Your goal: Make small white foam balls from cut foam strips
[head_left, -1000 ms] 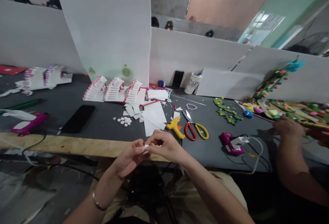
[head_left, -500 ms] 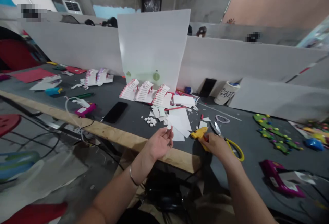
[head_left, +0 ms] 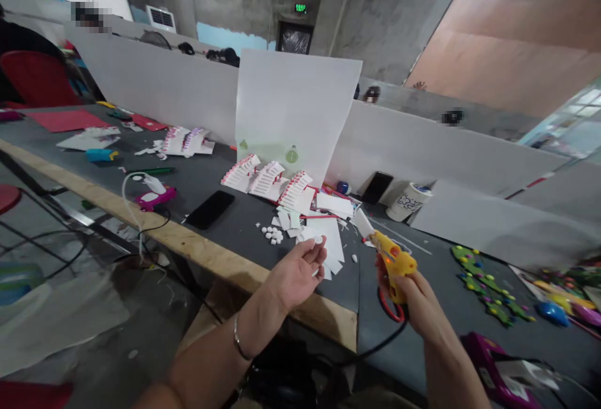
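My right hand (head_left: 413, 299) is wrapped round the grip of a yellow glue gun (head_left: 393, 260), lifted off the table with its nozzle aimed up and left. A scrap of white card (head_left: 362, 222) sticks to the nozzle. My left hand (head_left: 297, 273) is raised palm up beside it, and a small white round piece (head_left: 318, 240) is pinched at its fingertips. Just beyond lie white card cut-outs (head_left: 323, 240) and a cluster of small white discs (head_left: 272, 234).
The dark table has a wooden front edge (head_left: 197, 252). On it lie a black phone (head_left: 211, 209), folded white and red paper stacks (head_left: 267, 178), a paper cup (head_left: 404, 201), red-handled scissors (head_left: 389, 309), pink glue guns (head_left: 151, 197) and green bead decorations (head_left: 488, 284). White boards (head_left: 295, 108) stand behind.
My right hand has picked the yellow glue gun up off the table and raised it. My left hand still holds the white piece. The view has swung a little further left.
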{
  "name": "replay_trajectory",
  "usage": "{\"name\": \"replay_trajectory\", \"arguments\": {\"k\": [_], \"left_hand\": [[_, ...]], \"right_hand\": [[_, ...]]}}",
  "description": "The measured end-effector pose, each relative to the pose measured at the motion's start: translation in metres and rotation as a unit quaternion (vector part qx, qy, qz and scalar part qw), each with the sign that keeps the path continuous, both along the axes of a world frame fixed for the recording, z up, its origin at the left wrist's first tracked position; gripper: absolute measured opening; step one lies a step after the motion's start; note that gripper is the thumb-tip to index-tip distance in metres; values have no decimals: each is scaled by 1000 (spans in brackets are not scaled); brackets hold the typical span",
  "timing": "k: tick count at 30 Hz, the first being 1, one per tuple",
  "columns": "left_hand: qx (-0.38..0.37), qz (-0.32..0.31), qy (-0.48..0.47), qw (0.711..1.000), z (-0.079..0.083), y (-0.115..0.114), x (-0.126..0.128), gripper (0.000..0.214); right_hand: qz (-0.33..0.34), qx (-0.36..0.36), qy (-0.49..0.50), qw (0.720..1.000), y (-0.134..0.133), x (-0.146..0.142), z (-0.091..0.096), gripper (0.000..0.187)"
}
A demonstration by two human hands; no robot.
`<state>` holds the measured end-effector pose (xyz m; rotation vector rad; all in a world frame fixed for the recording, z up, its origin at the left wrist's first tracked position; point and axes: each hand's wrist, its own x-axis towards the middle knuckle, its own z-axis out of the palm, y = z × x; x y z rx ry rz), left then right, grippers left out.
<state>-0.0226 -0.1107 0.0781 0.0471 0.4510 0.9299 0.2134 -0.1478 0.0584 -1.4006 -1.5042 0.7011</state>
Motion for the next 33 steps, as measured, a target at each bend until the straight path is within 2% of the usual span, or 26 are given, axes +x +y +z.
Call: {"name": "replay_trajectory", "arguments": {"k": [1,3,6,8,11,14,16,18,20,22,24,26,28,29,31,33], "left_hand": [[-6,4,3,1000,0,-2,0,6],[-20,17,12,1000,2,-4,-3,6],[-16,32,12,999,5,-5,-9,6],[6,52,23,998,6,-5,-14,4],[80,105,56,990,6,1,-13,5],[160,118,67,978,0,20,5,13],[161,137,77,974,-9,38,27,15],[132,195,96,967,-20,55,52,18],[117,201,101,967,-31,64,71,20],[111,195,104,969,-38,67,78,20],[108,184,103,972,-40,62,71,18],[90,155,84,980,-39,54,56,15],[37,92,55,994,-35,43,40,8],[8,58,46,997,-33,37,33,6],[-25,32,23,999,-28,25,23,3],[-29,22,-2,999,-24,16,16,5]], "right_hand": [[-4,14,64,998,-10,-12,4,30],[-12,18,98,995,-29,-38,11,27],[7,50,43,998,-45,-66,17,25],[-7,64,3,998,-45,-70,17,23],[-8,33,2,999,-31,-61,13,25],[18,-11,36,999,-14,-48,7,30],[-12,-18,56,998,-3,-42,3,32],[-85,-13,80,993,8,-36,1,35],[-148,-17,132,980,18,-28,-1,39],[-178,-15,163,970,23,-21,-2,42],[-186,-1,184,965,22,-16,-1,43],[-161,11,203,966,13,-19,0,41],[-97,13,185,978,-1,-30,2,37],[-62,18,152,986,-9,-38,3,35],[-7,64,46,997,-24,-55,7,31],[34,144,-62,987,-35,-70,11,31]]}}
